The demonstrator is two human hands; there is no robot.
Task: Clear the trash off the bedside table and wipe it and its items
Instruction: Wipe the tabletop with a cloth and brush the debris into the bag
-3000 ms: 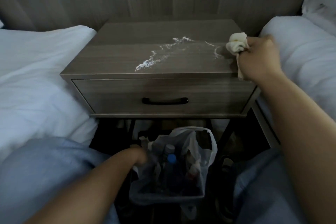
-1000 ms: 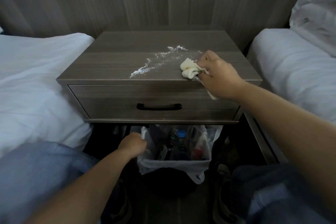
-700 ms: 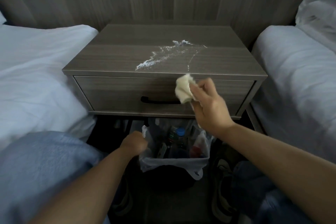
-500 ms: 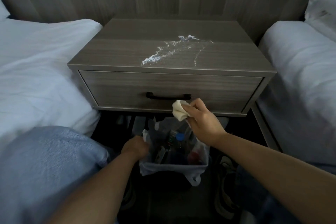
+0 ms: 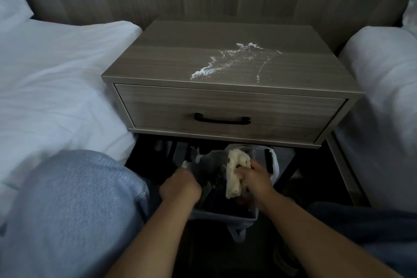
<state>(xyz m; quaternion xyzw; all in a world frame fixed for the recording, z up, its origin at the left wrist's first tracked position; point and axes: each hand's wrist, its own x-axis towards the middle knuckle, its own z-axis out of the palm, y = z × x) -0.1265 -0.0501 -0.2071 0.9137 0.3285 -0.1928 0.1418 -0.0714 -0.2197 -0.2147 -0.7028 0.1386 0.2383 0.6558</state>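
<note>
Over the bin bag [image 5: 272, 165], right hand [image 5: 255, 178] now clutching the cloth [image 5: 235, 174], left hand [image 5: 180, 187] still gripping its rim.

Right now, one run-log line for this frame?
left hand: holds bin bag | right hand: grips cloth over bin | bedside table: white powder unwiped

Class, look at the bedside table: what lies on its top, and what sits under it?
On the bedside table lies a trail of white powder. Under it stands a bag-lined bin; the left hand grips its rim, the right hand holds a cloth over it, hiding most contents.
</note>
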